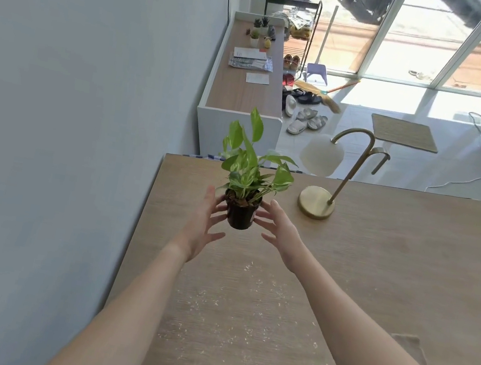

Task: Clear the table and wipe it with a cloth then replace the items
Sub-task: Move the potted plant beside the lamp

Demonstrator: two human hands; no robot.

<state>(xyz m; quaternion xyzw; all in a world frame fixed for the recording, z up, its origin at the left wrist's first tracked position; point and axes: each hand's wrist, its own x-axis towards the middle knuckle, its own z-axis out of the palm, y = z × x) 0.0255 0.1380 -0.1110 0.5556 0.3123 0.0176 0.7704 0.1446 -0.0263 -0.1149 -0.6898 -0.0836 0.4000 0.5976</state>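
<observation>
Both bare hands cupped a small black plastic pot [240,214] of green leafy plant above the wooden surface [393,271]: left hand [203,224] and right hand [280,232] pressed its sides, fingers spread. Right of this grip stood a brass gooseneck lamp [317,201]; pale crumbs [243,310] lay scattered nearer the person.

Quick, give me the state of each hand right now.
Left hand: fingers spread, pressed against the potted plant, holding it.
Right hand: fingers spread, holding the plant's other side.

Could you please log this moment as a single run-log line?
both hands on plant pot: left hand, right hand, potted plant | lamp on table | crumbs unwiped
</observation>
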